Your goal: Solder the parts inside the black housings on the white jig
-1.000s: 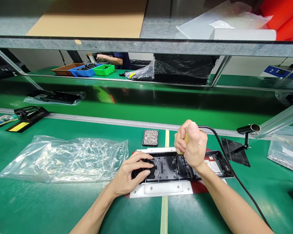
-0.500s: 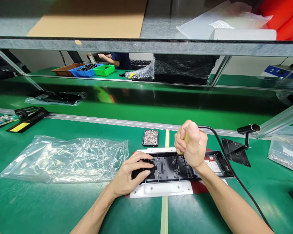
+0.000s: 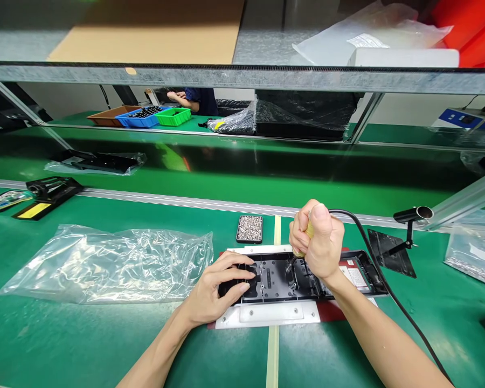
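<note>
A long black plastic housing (image 3: 272, 283) lies open side up in a white fixture (image 3: 272, 312) with dark red parts. My left hand (image 3: 216, 288) rests over its left end, fingers spread and touching it. In my right fist (image 3: 321, 237) is a corded electric screwdriver (image 3: 308, 237), its body yellowish and mostly hidden by my fingers. The dark bit (image 3: 291, 264) points down into the middle of the housing; its tip's exact contact is too small to tell. Just behind the fixture sits a small black tray (image 3: 249, 229) full of tiny metal screws.
A clear plastic bag (image 3: 117, 264) lies left of the housing. The black cord (image 3: 392, 296) runs down the right side. At right stand a black tube bracket (image 3: 412, 215) and a clear bag (image 3: 475, 248). A metal shelf edge (image 3: 242, 78) crosses above; a co-worker's arm (image 3: 188, 102) shows beyond.
My hands, the screwdriver and the housing hold nearly the same positions. The whole view has shifted very slightly. Across the bench, the co-worker's hand has moved a little to the right.
</note>
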Demonstrator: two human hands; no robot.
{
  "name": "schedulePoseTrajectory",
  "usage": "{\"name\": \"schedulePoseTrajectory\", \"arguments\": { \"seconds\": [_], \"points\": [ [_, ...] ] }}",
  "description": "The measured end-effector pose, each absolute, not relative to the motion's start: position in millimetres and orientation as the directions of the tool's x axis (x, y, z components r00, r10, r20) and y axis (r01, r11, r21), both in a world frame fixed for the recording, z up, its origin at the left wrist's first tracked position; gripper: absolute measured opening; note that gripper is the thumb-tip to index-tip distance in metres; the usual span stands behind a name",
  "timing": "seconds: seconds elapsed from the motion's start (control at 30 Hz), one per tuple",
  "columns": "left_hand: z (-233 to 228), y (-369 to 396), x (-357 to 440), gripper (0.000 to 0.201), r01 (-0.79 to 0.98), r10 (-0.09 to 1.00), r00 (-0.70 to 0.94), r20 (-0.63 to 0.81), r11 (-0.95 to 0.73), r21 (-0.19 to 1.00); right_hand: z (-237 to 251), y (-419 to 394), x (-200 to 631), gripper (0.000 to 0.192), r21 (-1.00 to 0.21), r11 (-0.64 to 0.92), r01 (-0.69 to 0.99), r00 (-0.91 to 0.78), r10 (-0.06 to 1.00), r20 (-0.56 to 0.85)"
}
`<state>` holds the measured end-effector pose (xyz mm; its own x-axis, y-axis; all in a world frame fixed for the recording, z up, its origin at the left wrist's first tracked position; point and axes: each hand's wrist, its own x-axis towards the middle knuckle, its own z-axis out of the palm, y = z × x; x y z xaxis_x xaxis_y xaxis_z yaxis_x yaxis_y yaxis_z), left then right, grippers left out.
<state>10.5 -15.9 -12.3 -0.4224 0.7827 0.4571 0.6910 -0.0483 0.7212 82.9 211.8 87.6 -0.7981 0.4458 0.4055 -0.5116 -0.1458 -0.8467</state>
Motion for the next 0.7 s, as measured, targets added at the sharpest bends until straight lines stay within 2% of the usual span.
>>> {"name": "schedulePoseTrajectory", "arguments": {
  "seconds": [0.7],
  "points": [
    [-13.6,-16.2,10.5,0.019,0.679,0.784,-0.436,0.442,-0.036,0.733,88.0,212.2,82.4,0.055,-0.861,-0.132,-0.491,-0.799,0.463,0.385]
  ]
}}
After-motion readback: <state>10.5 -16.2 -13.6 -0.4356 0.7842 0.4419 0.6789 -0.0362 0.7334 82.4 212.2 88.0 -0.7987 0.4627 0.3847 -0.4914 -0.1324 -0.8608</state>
